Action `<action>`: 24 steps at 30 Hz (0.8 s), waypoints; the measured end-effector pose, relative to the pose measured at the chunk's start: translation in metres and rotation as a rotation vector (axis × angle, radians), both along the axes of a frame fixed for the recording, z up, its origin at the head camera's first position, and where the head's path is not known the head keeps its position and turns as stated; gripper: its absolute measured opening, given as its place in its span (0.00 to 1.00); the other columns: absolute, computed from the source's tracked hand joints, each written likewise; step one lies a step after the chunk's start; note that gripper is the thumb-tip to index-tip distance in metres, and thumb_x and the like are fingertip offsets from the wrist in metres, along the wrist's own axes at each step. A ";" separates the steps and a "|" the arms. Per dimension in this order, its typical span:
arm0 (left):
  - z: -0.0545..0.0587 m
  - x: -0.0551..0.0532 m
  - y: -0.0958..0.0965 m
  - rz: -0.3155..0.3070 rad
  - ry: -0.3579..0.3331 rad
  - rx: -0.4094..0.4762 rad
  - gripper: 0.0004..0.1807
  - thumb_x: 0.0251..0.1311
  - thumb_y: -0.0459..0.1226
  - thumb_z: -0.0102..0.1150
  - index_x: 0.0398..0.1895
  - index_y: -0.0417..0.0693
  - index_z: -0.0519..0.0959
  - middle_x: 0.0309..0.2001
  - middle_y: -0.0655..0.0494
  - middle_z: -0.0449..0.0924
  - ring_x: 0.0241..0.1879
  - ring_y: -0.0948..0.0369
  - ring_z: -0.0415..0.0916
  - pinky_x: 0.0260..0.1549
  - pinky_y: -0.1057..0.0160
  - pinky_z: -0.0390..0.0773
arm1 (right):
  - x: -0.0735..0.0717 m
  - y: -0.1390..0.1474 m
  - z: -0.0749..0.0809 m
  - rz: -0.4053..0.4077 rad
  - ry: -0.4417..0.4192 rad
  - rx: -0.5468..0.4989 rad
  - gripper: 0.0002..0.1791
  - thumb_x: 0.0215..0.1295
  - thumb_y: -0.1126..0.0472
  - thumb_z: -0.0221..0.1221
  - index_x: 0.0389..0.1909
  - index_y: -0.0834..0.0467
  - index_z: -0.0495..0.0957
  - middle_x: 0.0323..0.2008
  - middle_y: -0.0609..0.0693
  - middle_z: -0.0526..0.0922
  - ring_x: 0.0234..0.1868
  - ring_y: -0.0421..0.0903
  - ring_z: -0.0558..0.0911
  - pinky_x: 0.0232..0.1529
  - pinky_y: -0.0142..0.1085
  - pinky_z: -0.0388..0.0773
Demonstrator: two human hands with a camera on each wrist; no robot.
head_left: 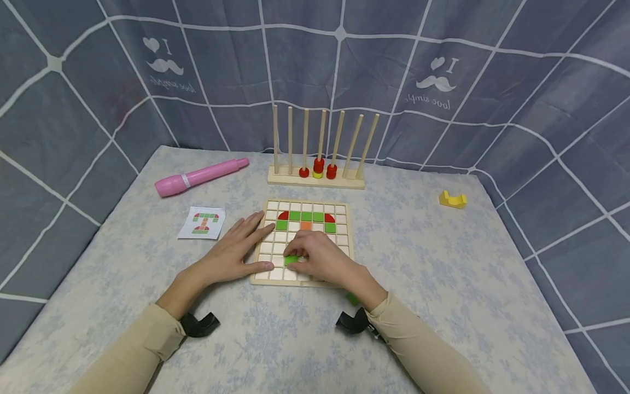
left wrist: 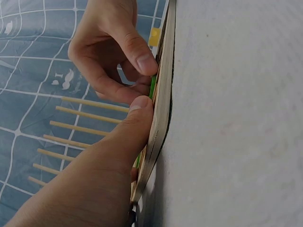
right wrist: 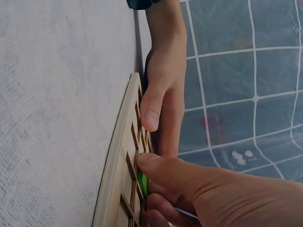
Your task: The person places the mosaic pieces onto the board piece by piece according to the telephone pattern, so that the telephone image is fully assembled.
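A wooden grid board (head_left: 261,281) lies flat on the table in the head view. On it are green square tiles (head_left: 307,216), red rounded tiles (head_left: 284,215) and an orange tile (head_left: 305,225). My right hand (head_left: 325,255) pinches a green square tile (head_left: 291,260) between thumb and fingers at a lower cell. Its palm covers cells to the right. My left hand (head_left: 230,249) rests over the board's left edge, fingers stretched out. In the right wrist view the green tile (right wrist: 143,179) sits tilted at the grid beneath the right thumb.
Left of the board lies a pattern card (head_left: 202,223), with a pink stick (head_left: 202,176) behind it. A peg stand (head_left: 315,179) with red and yellow beads stands at the back. A yellow block (head_left: 452,200) lies far right. Another green tile (head_left: 353,299) shows beneath the right wrist.
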State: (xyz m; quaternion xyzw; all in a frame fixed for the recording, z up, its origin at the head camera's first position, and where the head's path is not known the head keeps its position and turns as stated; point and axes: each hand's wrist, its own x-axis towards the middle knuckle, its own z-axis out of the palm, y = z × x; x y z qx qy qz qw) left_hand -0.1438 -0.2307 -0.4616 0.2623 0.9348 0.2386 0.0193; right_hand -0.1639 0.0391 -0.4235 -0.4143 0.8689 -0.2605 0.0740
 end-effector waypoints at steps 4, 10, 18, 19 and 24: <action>0.001 0.000 0.001 0.000 -0.002 0.001 0.53 0.63 0.61 0.68 0.85 0.55 0.57 0.87 0.43 0.41 0.85 0.43 0.40 0.83 0.39 0.42 | 0.002 0.002 0.001 0.002 0.008 0.002 0.11 0.66 0.59 0.73 0.49 0.53 0.90 0.42 0.45 0.86 0.40 0.39 0.82 0.41 0.29 0.80; 0.001 0.000 0.001 0.003 -0.002 0.001 0.53 0.63 0.62 0.68 0.86 0.55 0.56 0.87 0.44 0.41 0.86 0.44 0.40 0.83 0.40 0.41 | 0.005 0.015 0.002 0.020 0.022 -0.019 0.15 0.66 0.58 0.73 0.53 0.53 0.88 0.45 0.44 0.87 0.41 0.41 0.82 0.42 0.32 0.80; 0.001 0.001 0.001 0.002 0.004 0.009 0.53 0.63 0.61 0.69 0.85 0.54 0.57 0.86 0.42 0.41 0.85 0.44 0.40 0.83 0.40 0.42 | 0.010 0.059 0.005 -0.053 -0.061 -0.107 0.13 0.65 0.62 0.73 0.50 0.55 0.88 0.43 0.48 0.88 0.42 0.46 0.83 0.43 0.37 0.83; 0.000 0.001 0.001 0.002 0.005 0.011 0.53 0.63 0.61 0.69 0.85 0.53 0.57 0.86 0.42 0.41 0.85 0.43 0.40 0.83 0.39 0.42 | 0.011 0.065 0.006 -0.068 -0.068 -0.109 0.13 0.66 0.62 0.73 0.50 0.55 0.89 0.43 0.48 0.87 0.41 0.46 0.83 0.42 0.37 0.83; 0.000 0.001 0.000 -0.001 0.002 0.018 0.53 0.63 0.61 0.69 0.86 0.55 0.56 0.87 0.43 0.41 0.85 0.44 0.40 0.83 0.39 0.42 | 0.013 0.093 0.006 -0.145 -0.064 -0.118 0.15 0.64 0.62 0.74 0.51 0.56 0.89 0.42 0.49 0.88 0.39 0.47 0.84 0.41 0.39 0.84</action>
